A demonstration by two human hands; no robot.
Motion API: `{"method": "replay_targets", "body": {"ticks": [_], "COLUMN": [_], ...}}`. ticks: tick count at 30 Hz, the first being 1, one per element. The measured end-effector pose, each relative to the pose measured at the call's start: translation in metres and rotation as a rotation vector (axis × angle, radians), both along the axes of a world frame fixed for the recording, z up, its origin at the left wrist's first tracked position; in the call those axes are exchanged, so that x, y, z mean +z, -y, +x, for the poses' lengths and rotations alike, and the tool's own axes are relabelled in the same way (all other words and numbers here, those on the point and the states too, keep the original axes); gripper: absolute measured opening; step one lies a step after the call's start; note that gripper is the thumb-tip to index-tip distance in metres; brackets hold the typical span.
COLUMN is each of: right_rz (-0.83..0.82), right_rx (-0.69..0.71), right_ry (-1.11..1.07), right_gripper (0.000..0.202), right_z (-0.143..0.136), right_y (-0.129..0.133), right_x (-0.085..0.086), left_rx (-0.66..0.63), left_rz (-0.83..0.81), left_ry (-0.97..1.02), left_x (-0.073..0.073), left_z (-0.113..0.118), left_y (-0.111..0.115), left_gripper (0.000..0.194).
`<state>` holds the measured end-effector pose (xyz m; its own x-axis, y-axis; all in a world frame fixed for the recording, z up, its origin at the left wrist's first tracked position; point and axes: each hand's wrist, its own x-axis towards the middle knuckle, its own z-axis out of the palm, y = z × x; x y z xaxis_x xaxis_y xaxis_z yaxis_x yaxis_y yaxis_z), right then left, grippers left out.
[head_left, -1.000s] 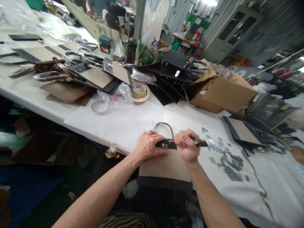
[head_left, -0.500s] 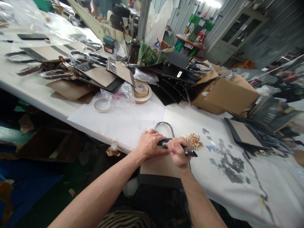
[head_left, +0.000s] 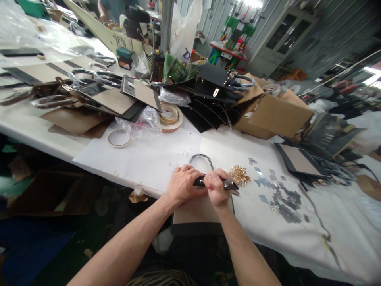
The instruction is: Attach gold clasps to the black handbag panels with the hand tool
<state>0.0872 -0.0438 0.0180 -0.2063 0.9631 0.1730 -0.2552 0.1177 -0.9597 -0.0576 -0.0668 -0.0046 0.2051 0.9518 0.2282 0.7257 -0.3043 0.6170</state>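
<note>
A bag panel (head_left: 193, 214), beige with a black border, lies at the table's front edge before me. My left hand (head_left: 185, 183) grips its upper part, fingers bent over it and thumb stretched along the near side. Wrapped in my right hand (head_left: 218, 186) is a dark-handled hand tool (head_left: 231, 185); one end sticks out to the right, and its working end is mostly hidden by my fingers. Between the hands shows a black piece (head_left: 199, 180). Beyond them rises a curved bag handle (head_left: 202, 157) in clear wrapping.
Gold-coloured metal fittings (head_left: 239, 175) are heaped right of my hands, with small dark metal plates (head_left: 287, 204) farther right. Tape rolls (head_left: 169, 118), a tape ring (head_left: 119, 138), stacked bag panels (head_left: 111, 97), a black bag (head_left: 216, 81) and a cardboard box (head_left: 275, 115) stand behind.
My right hand has turned slightly with the tool, and a second, metallic end now shows beneath the dark one. My left hand stays on the panel. The whole view has shifted a little.
</note>
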Motion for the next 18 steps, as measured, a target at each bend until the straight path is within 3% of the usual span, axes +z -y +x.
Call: {"method": "replay_targets", "body": {"ticks": [3,7,15,18], "right_rz": [0.109,0.156,0.088,0.092], "right_rx": [-0.192,-0.181,-0.136,-0.132], "right_ry": [-0.194,-0.184,-0.114,-0.114], "right_gripper": [0.044,0.043,0.048,0.049], "right_z": [0.007,0.019,0.004,0.005], "right_y": [-0.009,-0.014,-0.015,-0.014], "right_x": [0.02,0.035,0.012,0.014], "left_rx": [0.0,0.0,0.0,0.001], "left_rz": [0.002,0.025,0.03,0.028], "left_ry": [-0.017,-0.052,-0.08,-0.084], "left_x": [0.002,0.003,0.001,0.002], "left_z": [0.0,0.001,0.002,0.002], "left_y": [0.0,0.002,0.003,0.003], "left_gripper": [0.059,0.066,0.066,0.065]}}
